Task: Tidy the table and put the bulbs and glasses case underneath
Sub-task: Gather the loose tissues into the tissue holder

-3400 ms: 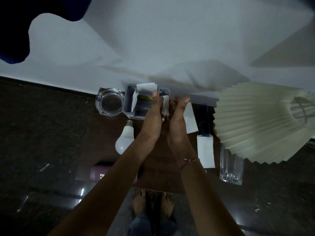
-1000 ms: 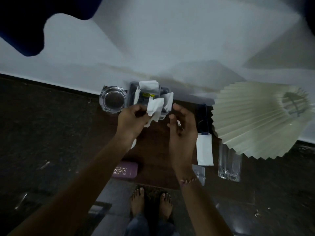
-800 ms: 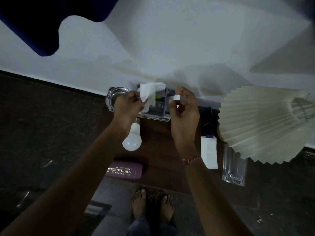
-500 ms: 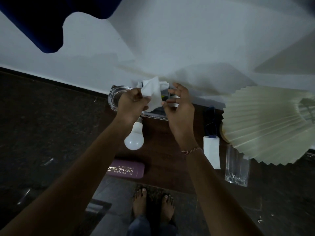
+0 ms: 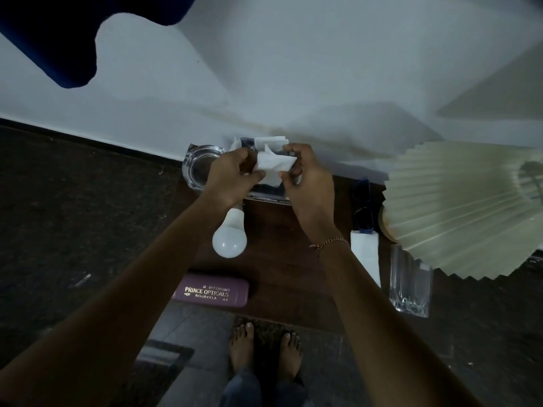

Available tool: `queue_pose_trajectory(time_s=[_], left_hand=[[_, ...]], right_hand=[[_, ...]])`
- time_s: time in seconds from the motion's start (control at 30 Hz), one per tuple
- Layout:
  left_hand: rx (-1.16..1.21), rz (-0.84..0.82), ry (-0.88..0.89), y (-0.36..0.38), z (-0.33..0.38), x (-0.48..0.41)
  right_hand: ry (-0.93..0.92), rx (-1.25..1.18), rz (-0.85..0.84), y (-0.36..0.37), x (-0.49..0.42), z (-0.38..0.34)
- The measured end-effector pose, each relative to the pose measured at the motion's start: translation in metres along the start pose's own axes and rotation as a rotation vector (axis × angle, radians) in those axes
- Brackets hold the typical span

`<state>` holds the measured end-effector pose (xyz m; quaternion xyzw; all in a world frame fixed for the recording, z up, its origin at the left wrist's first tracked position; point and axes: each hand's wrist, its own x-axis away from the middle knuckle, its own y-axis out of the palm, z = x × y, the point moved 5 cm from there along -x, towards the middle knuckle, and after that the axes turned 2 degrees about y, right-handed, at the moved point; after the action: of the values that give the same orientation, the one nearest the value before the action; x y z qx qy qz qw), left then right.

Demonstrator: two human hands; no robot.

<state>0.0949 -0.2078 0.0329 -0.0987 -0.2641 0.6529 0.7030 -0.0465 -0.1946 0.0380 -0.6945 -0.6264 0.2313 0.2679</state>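
Over the far edge of the small dark wooden table [image 5: 273, 259], my left hand [image 5: 232, 177] and my right hand [image 5: 305, 183] both pinch a white paper tissue [image 5: 274, 167]. They hold it above a small grey box [image 5: 266, 193] with more white paper in it. A white bulb [image 5: 230, 237] lies on the table below my left hand. The purple glasses case [image 5: 211, 293], lettered PRINCE OPTICALS, lies at the table's near left edge.
A round glass ashtray [image 5: 195, 170] stands at the table's far left. A pleated cream lampshade [image 5: 458, 207] overhangs the right side, with a tall clear glass [image 5: 410, 283] below it. A white paper strip [image 5: 365, 257] and dark glasses [image 5: 363, 207] lie right of my right arm. My bare feet [image 5: 264, 348] stand on the floor.
My left hand picked a tissue up off the table and lifted it over the box. My right hand came in and now pinches the same tissue.
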Motion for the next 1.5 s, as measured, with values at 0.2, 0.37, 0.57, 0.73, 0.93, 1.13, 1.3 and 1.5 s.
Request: queue_pose_trajectory(time_s=[0.2, 0.37, 0.57, 0.73, 0.93, 1.13, 1.3, 1.5], left_hand=[[-0.057, 0.025, 0.067, -0.002, -0.003, 0.001], [-0.043, 0.021, 0.085, 0.0, -0.009, 0.004], [-0.111, 0.078, 0.12, -0.005, -0.01, 0.018], [-0.147, 0.259, 0.145, -0.01, -0.006, 0.045], [0.009, 0.233, 0.078, 0.021, -0.001, 0.071], [0.071, 0.063, 0.003, 0.081, 0.002, 0.091], [0.1, -0.104, -0.103, 0.134, -0.001, 0.102], [0.139, -0.285, -0.298, 0.181, -0.009, 0.103]], right_hand=[[-0.032, 0.096, -0.005, 0.006, 0.007, 0.009], [-0.078, 0.181, -0.004, 0.014, 0.013, 0.015], [-0.18, 0.194, 0.005, 0.012, 0.025, 0.014], [-0.144, 0.137, 0.048, -0.003, 0.046, 0.022], [-0.075, 0.079, 0.068, -0.025, 0.075, 0.041], [0.057, 0.085, 0.078, -0.042, 0.096, 0.077], [0.274, 0.182, -0.036, -0.047, 0.104, 0.122], [0.39, 0.334, -0.18, -0.042, 0.105, 0.149]])
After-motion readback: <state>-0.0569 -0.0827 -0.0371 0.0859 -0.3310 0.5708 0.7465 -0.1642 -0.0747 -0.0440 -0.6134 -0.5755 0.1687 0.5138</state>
